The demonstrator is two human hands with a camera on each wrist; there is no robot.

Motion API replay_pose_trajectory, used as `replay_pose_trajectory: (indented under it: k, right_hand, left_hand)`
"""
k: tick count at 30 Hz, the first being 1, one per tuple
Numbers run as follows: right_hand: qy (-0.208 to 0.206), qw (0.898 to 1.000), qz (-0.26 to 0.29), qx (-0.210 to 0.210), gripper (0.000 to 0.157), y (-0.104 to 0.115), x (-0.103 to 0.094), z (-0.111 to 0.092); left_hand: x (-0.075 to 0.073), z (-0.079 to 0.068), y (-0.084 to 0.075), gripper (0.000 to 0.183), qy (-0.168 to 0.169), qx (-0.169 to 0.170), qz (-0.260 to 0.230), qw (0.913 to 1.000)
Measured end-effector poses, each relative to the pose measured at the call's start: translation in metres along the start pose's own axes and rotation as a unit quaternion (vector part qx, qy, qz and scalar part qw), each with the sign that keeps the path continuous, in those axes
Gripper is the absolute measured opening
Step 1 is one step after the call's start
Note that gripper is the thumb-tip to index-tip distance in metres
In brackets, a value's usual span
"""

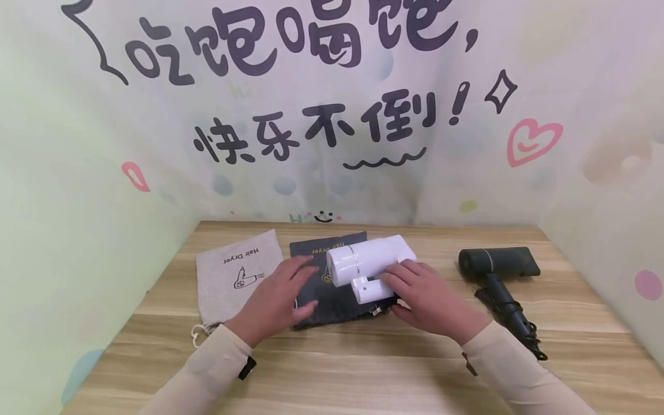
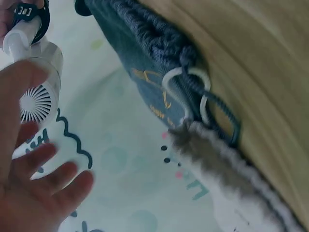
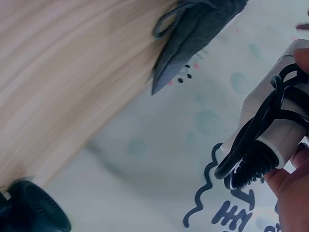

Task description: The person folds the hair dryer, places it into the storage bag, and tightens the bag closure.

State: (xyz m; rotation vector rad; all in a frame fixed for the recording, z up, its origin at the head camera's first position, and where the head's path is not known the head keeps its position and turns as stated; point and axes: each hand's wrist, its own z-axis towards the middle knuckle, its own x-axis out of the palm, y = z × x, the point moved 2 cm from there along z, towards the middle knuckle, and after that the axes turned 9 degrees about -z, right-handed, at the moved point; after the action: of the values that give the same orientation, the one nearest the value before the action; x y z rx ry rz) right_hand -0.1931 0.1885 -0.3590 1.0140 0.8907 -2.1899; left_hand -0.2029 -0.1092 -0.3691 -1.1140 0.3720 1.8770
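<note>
My right hand (image 1: 427, 294) grips a white hair dryer (image 1: 370, 256) by its handle side, above a dark drawstring bag (image 1: 332, 302). The dryer's barrel points left, and the handle is folded beneath it. In the right wrist view a black cord (image 3: 251, 130) is wound about the handle, with fingers closed around that part. My left hand (image 1: 277, 297) is to the left of the dryer, fingers spread and slightly bent, holding nothing. The left wrist view has its fingers (image 2: 72, 186) near the dryer's slatted round end (image 2: 36, 106).
Left of the dark bag lies a light grey drawstring bag (image 1: 233, 271) printed "Hair Dryer". A black hair dryer (image 1: 500, 262) with a bundled cord lies at the right. Behind the wooden table (image 1: 337, 369) hangs a printed cloth (image 1: 311, 173).
</note>
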Motion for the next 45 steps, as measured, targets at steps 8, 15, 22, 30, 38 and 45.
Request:
replay_pose_trajectory:
  k: [8, 15, 22, 30, 38, 45]
  right_hand:
    - [0.029, 0.999, -0.001, 0.021, 0.055, -0.012, 0.009, -0.008]
    - [0.033, 0.999, 0.001, 0.030, 0.054, -0.019, 0.020, -0.015]
    - [0.028, 0.999, 0.001, 0.027, 0.055, -0.018, 0.020, -0.017]
    - [0.047, 0.998, 0.000, 0.035, 0.054, -0.014, 0.018, -0.019]
    - [0.054, 0.998, -0.004, 0.037, 0.053, -0.011, 0.017, -0.020]
    - [0.029, 0.999, -0.008, 0.024, 0.054, -0.009, 0.014, -0.017]
  left_hand:
    - [0.034, 0.002, 0.004, 0.035, 0.242, -0.044, -0.047, 0.9682]
    - [0.046, 0.007, 0.009, 0.026, 0.259, -0.068, -0.060, 0.9615]
    - [0.046, 0.009, 0.012, 0.015, 0.231, -0.088, -0.080, 0.9656]
    - [0.046, 0.011, 0.018, 0.020, 0.206, -0.077, -0.103, 0.9700]
    - [0.046, 0.015, 0.023, 0.021, 0.227, -0.119, -0.140, 0.9563]
    - [0.046, 0.019, 0.030, 0.030, 0.198, -0.149, -0.181, 0.9516]
